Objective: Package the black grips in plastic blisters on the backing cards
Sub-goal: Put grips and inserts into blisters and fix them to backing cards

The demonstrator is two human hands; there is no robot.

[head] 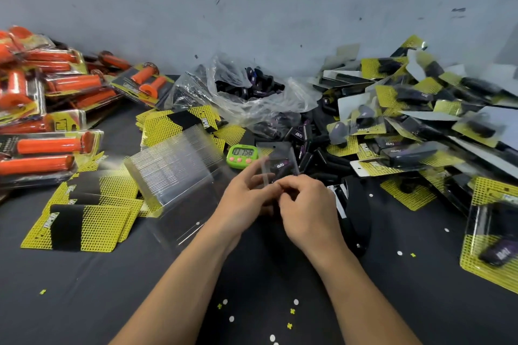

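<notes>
Gripping 1 clear blister (276, 158) over mid-table in the curled fingers of the left hand (246, 199); pinching its lower edge with the right hand (305, 210). Seemingly seating 1 black grip (281, 167) inside. Next, likely needing 1 backing card (84, 221) from the left-side spread, fitted squarely.

Clear blister (276, 166), centre: motion-blurred, its near end hidden behind the curled fingers of the right hand (305, 210). Dark object (357, 213) just right of that hand: partly covered, identity not determinable. Orange grip packs (42, 148) cut by the left edge. Near-right packed card (493, 249) blurred and cut by the right edge. Contents of the far plastic bag (238, 89) obscured by creased film.
</notes>
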